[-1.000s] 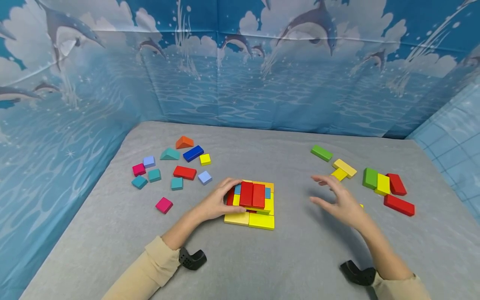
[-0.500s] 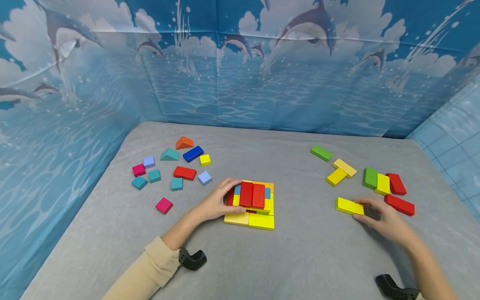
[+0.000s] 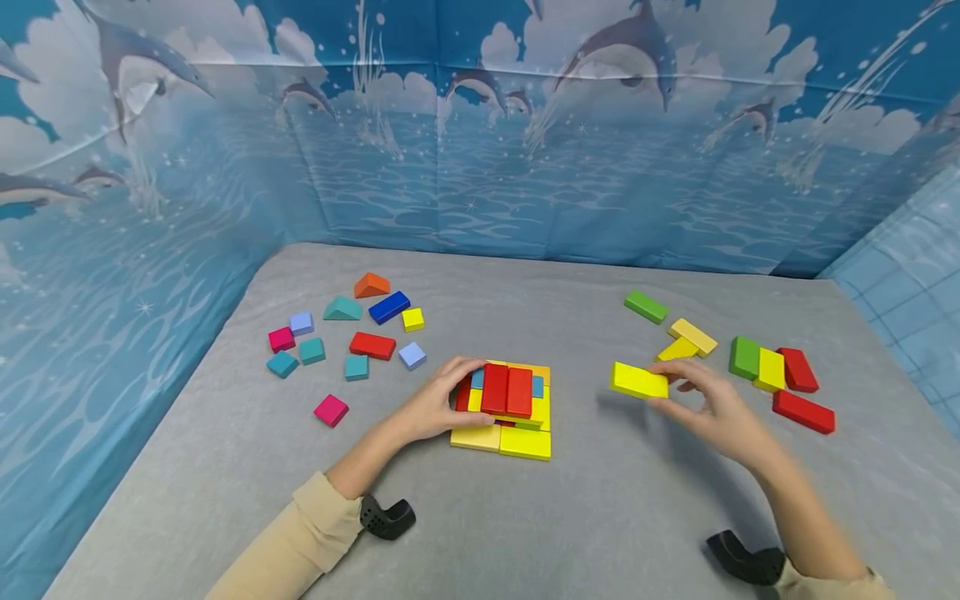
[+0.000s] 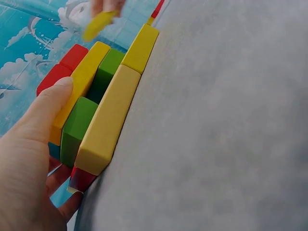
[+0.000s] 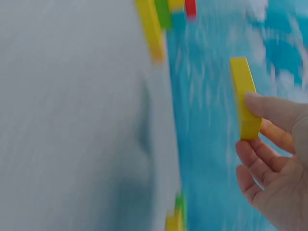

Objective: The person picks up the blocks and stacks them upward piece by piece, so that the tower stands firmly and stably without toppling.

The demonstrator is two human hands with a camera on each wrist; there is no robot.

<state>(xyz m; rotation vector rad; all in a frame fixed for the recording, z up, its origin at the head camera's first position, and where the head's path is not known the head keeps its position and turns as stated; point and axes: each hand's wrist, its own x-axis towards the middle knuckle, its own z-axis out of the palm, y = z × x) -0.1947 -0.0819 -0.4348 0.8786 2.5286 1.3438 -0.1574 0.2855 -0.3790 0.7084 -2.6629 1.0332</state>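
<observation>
A layered stack of wooden blocks (image 3: 525, 443) stands on the grey cloth, two red blocks (image 3: 507, 391) lying side by side on top. My left hand (image 3: 433, 406) holds the stack's left side, its thumb against a yellow block (image 4: 88, 72) and its fingers round the far side. Green blocks (image 4: 79, 124) show between the layers in the left wrist view. To the right, my right hand (image 3: 712, 408) pinches a yellow rectangular block (image 3: 637, 381) by one end, raised over the cloth. In the right wrist view the thumb lies on that block (image 5: 243, 79).
Left of the stack lie loose blocks, among them a red one (image 3: 372, 345), a blue one (image 3: 389, 307) and an orange triangle (image 3: 372, 285). Green (image 3: 646, 307), yellow (image 3: 693, 337) and red blocks (image 3: 803, 412) lie at the right. A dolphin-print curtain (image 3: 480, 167) hangs behind.
The right hand went right and down to the cloth, took hold of the yellow block, and has since lifted it and brought it left. The left hand stays at the stack.
</observation>
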